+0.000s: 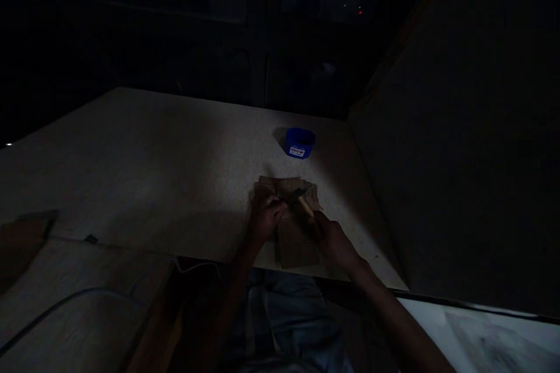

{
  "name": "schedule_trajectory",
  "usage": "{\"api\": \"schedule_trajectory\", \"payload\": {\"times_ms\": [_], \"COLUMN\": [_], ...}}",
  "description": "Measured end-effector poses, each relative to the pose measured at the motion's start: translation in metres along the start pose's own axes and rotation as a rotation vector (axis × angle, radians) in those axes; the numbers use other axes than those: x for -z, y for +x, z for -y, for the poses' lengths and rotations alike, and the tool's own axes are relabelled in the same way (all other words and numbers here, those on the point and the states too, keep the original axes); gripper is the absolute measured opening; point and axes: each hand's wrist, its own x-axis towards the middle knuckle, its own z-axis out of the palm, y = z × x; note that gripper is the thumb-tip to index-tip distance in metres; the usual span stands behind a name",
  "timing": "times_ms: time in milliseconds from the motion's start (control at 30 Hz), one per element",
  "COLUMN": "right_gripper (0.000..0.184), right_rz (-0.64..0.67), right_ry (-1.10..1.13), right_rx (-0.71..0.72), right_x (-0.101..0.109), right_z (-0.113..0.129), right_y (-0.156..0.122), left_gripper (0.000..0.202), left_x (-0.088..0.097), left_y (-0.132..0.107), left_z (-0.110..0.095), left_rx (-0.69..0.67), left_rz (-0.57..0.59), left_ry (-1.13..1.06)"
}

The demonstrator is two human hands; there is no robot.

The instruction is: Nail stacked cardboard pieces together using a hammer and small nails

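The scene is very dark. A brown flat piece (294, 245), like cardboard or leather, lies near the front edge of a pale speckled table (166, 169). My left hand (265, 218) rests on its left part with fingers curled, pressing it down. My right hand (333, 240) is closed round the light wooden handle of a tool (301, 199) whose dark tip points left toward my left fingers, over the brown piece.
A small blue tub (299, 143) with a label stands on the table beyond the brown piece. A dark panel (459, 175) rises along the table's right side. A cable (70, 297) runs over a lower surface at front left.
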Motion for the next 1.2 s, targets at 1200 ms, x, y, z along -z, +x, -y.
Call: {"api": "schedule_trajectory", "payload": {"times_ms": [1200], "right_gripper": [0.045], "right_rz": [-0.052], "right_ry": [0.108], "right_rx": [-0.003], "right_x": [0.002], "right_z": [0.008], "right_y": [-0.013], "left_gripper": [0.014], "left_x": [-0.002], "left_y": [0.004], "left_z": [0.004], "left_rx": [0.01], "left_rz": [-0.049], "left_ry": [-0.029]}}
